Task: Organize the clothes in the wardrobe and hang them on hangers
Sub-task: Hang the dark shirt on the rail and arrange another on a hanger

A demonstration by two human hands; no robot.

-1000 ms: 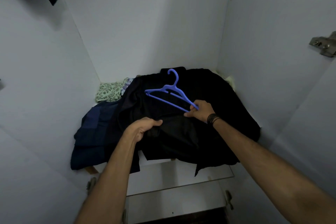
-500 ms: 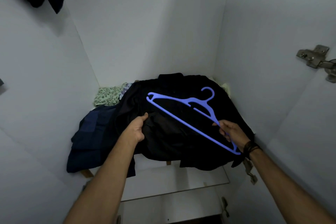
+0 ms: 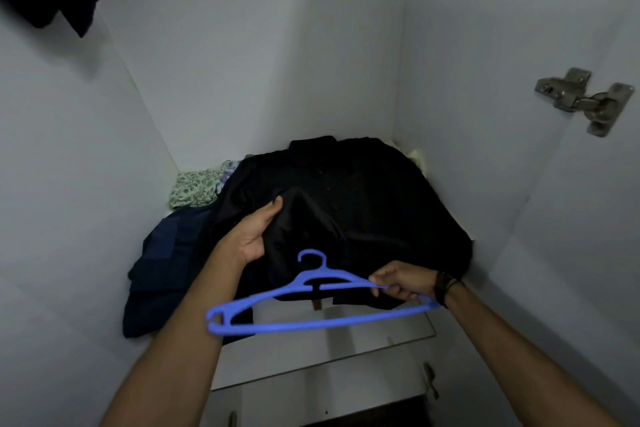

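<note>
On the wardrobe shelf (image 3: pixel 311 357), the left hand (image 3: pixel 254 234) pinches the black shirt (image 3: pixel 363 211) heaped at the back; the right hand (image 3: pixel 401 282) grips a blue hanger (image 3: pixel 311 322) over the front edge. Next, judging by this: threading hanger into collar.

No readable text, label, brand, number or sign shows on anything in the wardrobe.
</note>
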